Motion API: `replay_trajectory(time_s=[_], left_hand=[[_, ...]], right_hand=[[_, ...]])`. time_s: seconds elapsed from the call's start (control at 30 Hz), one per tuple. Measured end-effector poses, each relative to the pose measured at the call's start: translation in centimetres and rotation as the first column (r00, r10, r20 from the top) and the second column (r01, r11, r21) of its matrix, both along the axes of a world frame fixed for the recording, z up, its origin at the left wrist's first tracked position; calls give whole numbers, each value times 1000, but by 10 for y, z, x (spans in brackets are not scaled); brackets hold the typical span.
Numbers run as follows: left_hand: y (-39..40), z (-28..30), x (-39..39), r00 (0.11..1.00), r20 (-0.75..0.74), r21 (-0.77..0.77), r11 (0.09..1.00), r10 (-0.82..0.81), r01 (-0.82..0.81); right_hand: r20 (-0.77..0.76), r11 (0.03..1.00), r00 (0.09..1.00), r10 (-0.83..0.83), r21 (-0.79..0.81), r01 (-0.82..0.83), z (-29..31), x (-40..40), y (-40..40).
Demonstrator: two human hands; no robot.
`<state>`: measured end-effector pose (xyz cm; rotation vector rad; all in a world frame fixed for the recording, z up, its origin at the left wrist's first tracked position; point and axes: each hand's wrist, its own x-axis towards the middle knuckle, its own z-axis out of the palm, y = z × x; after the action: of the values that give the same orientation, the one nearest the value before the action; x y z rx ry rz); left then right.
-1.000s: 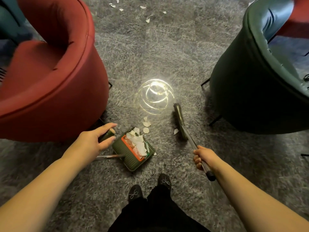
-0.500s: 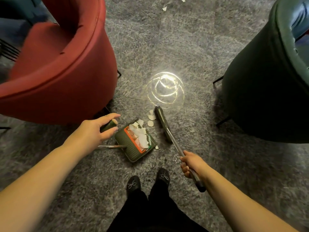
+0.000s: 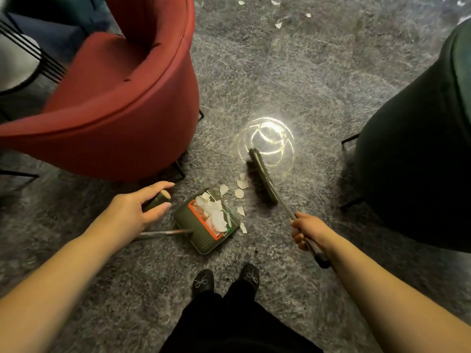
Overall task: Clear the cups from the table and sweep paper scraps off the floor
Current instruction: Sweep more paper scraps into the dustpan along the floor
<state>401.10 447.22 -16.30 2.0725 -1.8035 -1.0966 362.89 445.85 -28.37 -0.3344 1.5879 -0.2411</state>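
A green dustpan [image 3: 204, 231] with a red comb strip stands on the grey floor just ahead of my feet, holding a heap of white paper scraps [image 3: 215, 212]. My left hand [image 3: 132, 212] holds the top of its long handle [image 3: 156, 200]. My right hand [image 3: 309, 229] grips the broom handle; the broom head [image 3: 262, 175] rests on the floor right of the pan. A few loose scraps [image 3: 239, 188] lie between the brush and the pan's mouth. More scraps [image 3: 277, 24] are scattered far ahead. No cups or table are in view.
A red armchair [image 3: 114, 98] stands close on the left, its legs near the pan. A dark green armchair [image 3: 418, 161] fills the right side. A bright light reflection [image 3: 267, 138] lies on the floor between them. My two black shoes [image 3: 226, 278] stand below the pan.
The broom head has swept leftward toward the dustpan, pushing the scraps near its mouth. My left hand keeps the pan's handle in the same spot.
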Motion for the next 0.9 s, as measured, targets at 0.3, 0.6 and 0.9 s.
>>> replay_trajectory(time_s=[0.3, 0.6, 0.9], left_hand=[[16, -8, 9, 998, -44, 43, 998, 44, -42], [22, -11, 10, 999, -24, 40, 998, 46, -45], [32, -7, 27, 996, -92, 85, 996, 0, 7]], right_hand=[[-30, 949, 949, 315, 35, -314, -36, 27, -49], [2, 884, 889, 459, 105, -456, -50, 12, -10], [52, 878, 891, 451, 154, -454, -23, 19, 71]])
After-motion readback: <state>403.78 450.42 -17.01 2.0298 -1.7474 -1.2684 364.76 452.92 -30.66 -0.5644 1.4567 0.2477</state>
